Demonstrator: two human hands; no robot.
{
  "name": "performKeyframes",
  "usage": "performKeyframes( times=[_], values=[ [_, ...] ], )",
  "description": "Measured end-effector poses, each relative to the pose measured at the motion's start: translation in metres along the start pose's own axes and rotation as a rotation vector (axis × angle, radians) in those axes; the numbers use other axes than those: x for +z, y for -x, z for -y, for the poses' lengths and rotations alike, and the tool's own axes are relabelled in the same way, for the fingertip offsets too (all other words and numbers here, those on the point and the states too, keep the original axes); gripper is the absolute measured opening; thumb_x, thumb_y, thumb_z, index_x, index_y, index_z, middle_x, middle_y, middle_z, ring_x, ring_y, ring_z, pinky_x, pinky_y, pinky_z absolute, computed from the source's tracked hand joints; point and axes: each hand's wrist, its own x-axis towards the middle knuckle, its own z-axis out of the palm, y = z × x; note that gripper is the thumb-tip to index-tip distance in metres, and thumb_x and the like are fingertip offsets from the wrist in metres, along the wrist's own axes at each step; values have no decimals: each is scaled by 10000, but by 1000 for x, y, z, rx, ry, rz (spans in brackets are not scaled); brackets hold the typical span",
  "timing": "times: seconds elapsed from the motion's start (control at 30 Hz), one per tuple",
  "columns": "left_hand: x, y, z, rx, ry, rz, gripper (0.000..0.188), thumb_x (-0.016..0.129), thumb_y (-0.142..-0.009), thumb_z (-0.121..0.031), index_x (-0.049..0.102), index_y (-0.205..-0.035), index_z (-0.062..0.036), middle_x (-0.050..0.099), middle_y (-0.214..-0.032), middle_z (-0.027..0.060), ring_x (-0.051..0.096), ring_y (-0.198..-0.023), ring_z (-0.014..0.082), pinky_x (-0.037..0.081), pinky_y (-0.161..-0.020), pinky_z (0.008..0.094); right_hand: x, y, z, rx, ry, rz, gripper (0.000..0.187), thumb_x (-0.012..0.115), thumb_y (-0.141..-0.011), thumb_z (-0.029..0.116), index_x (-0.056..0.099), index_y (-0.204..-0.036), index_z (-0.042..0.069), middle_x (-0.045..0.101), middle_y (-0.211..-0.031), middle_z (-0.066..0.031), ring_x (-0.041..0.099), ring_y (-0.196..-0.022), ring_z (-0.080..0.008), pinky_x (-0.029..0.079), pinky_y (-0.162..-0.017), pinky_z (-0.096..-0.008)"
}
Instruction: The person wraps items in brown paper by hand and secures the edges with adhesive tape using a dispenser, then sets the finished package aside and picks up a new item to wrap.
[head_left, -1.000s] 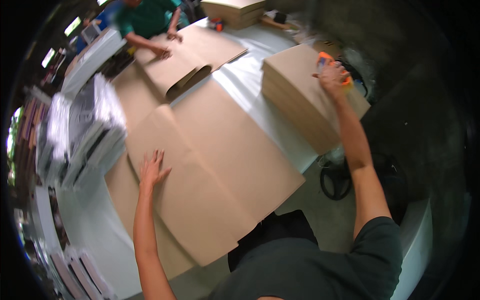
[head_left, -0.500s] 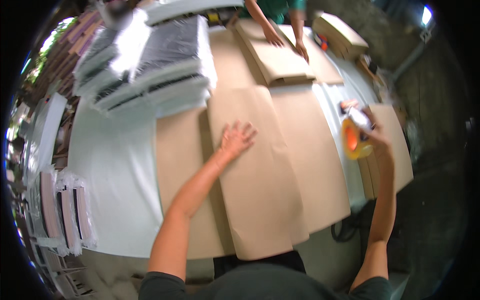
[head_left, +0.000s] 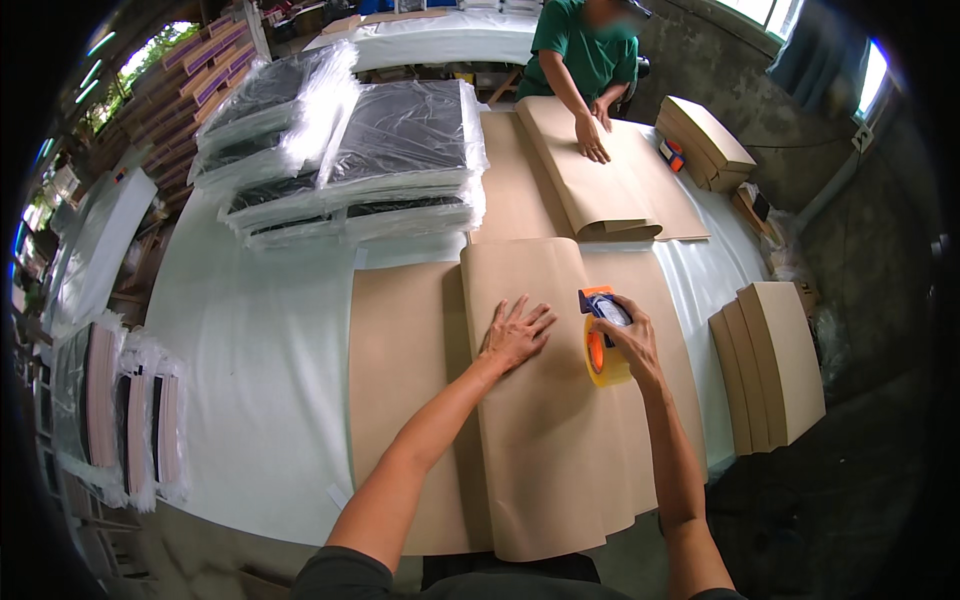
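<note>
A brown kraft paper sheet is folded over on itself on a larger flat paper sheet. My left hand lies flat on the fold with its fingers spread. In my right hand is a tape dispenser with a blue and orange body and a roll of clear yellowish tape. I hold it just over the right part of the folded paper. Whether the tape touches the paper, I cannot tell.
Plastic-wrapped dark stacks stand at the back left. Across the table, a co-worker presses on another folded paper, near a second dispenser. Brown packages stand at the right edge. Wrapped bundles sit at the left.
My right hand has brought the tape dispenser left, from beyond the paper's right edge to above the fold. My left hand stays flat on the paper. The head view has shifted.
</note>
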Motion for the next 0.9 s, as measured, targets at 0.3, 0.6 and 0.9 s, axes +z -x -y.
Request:
performKeyframes(
  times=[0.3, 0.6, 0.9],
  values=[
    [8, -8, 0, -27, -41, -94, 527, 353, -975, -372, 337, -1467, -185, 301, -1535, -32, 246, -1419, 288, 224, -1108, 586, 14, -19, -24, -64, 5, -2, 701, 763, -644, 376, 602, -1225, 17, 658, -1084, -215, 658, -969, -290, 524, -834, -373],
    [12, -4, 1, -42, -2, -163, 492, 340, -990, -305, 347, -1458, -154, 316, -1526, -20, 258, -1412, 256, 219, -1129, 535, 13, -17, 2, 17, 116, 33, 691, 721, -598, 376, 638, -1188, 27, 689, -1001, -191, 681, -864, -258, 536, -766, -343],
    [5, -6, -4, -50, -21, -149, 476, 354, -988, -274, 372, -1443, -133, 346, -1509, 5, 292, -1395, 262, 243, -1119, 542, 20, -52, 8, -27, 130, 176, 579, 731, -656, 435, 695, -1068, 31, 691, -940, -151, 666, -824, -224, 520, -767, -321]
  ],
)
